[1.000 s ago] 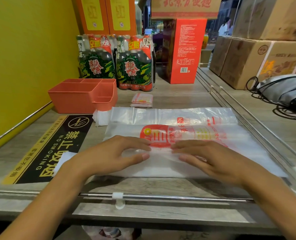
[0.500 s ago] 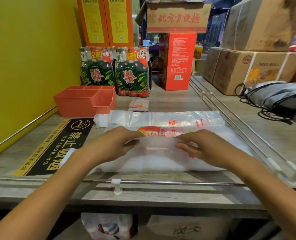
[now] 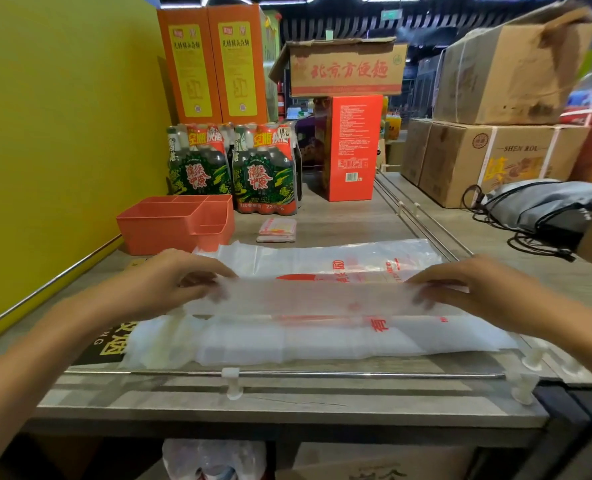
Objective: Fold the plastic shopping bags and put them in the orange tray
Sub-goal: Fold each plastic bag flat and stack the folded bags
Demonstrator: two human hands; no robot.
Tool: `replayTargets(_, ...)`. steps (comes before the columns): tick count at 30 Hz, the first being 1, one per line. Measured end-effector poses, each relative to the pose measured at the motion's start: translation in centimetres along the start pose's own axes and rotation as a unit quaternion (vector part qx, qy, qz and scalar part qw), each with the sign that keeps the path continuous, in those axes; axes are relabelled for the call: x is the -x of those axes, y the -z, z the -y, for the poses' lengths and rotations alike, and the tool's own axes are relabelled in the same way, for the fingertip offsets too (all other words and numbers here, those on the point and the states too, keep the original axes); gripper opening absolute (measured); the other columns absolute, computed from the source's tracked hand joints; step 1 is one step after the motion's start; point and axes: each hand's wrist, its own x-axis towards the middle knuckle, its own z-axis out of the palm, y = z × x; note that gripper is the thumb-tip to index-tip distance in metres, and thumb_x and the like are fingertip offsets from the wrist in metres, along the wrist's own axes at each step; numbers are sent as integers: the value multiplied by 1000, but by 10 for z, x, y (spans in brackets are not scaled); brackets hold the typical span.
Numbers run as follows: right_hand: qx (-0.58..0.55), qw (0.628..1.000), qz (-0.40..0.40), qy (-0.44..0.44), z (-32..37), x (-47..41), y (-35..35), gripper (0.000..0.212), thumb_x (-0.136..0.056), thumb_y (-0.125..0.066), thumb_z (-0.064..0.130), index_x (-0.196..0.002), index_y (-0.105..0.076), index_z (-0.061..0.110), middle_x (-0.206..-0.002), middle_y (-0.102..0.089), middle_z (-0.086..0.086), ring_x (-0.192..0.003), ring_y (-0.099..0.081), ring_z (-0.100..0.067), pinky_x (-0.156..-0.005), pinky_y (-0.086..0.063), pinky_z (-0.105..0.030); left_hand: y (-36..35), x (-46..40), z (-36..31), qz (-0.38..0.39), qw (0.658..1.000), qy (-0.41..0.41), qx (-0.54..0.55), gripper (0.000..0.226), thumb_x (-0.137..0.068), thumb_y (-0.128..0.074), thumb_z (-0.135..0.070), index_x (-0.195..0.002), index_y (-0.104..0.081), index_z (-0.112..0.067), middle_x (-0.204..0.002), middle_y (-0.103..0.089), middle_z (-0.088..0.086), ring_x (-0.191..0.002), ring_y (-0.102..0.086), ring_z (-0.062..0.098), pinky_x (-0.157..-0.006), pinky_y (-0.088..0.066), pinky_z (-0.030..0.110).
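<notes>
Head view of a wood-grain table [image 3: 339,216] with a rail along its near edge. A translucent plastic bag [image 3: 322,337] with red print lies flat along the near edge, stretched from left to right. The left hand [image 3: 169,282] pinches the bag's folded-over strip near its left end, grip closed on the plastic between thumb and fingers; the right hand [image 3: 474,289] pinches the same strip near its right end in like manner. The strip between the two hands is lifted slightly above the rest of the bag. A second bag [image 3: 322,256] lies flat just behind the first, partly overlapped by it. The orange tray [image 3: 169,226], divided into compartments, stands toward the far left of the table, beside the yellow wall [image 3: 62,133]; what its compartments hold cannot be seen. A small folded bag [image 3: 277,230] rests on the table just right of the tray. Two bottle packs [image 3: 232,171] stand behind the tray, with a red box [image 3: 351,147] to their right. A black-and-yellow sticker [image 3: 110,344] shows at the near left, partly covered by the bag and the left forearm.
</notes>
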Motion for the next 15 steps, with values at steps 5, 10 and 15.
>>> replayTargets(5, 19, 1000, -3, -24, -17, -26, 2, 32, -95, -68, 17, -123, -66, 33, -89, -72, 30, -81, -69, 8, -87, -56, -21, 6, -22, 13, -3, 999, 38, -16, 41, -92, -66, 0, -123, -68, -27, -99, -74, -14, -90, -71, 0, -86, -58, 23)
replayTargets(10, 106, 993, -2, -48, -32, -39, -22, 58, -92, -72, 32, -142, -47, 45, -132, -59, 22, -122, -56, -7, -104, -46, -31, 0, -45, 30, 65, 981, 90, -158, 51, -93, -64, -1, -130, -62, -35, -117, -66, -16, -99, -64, 1, -87, -56, 28)
replayTargets(15, 196, 980, 41, 17, -24, -39, -44, 64, -98, -62, 29, -152, -30, 43, -163, -22, 18, -150, -24, -8, -119, -18, -24, -20, -42, 15, 31, 959, 2, -281, 53, -100, -58, -22, -145, -43, -43, -156, -33, -21, -143, -33, 5, -107, -41, 31)
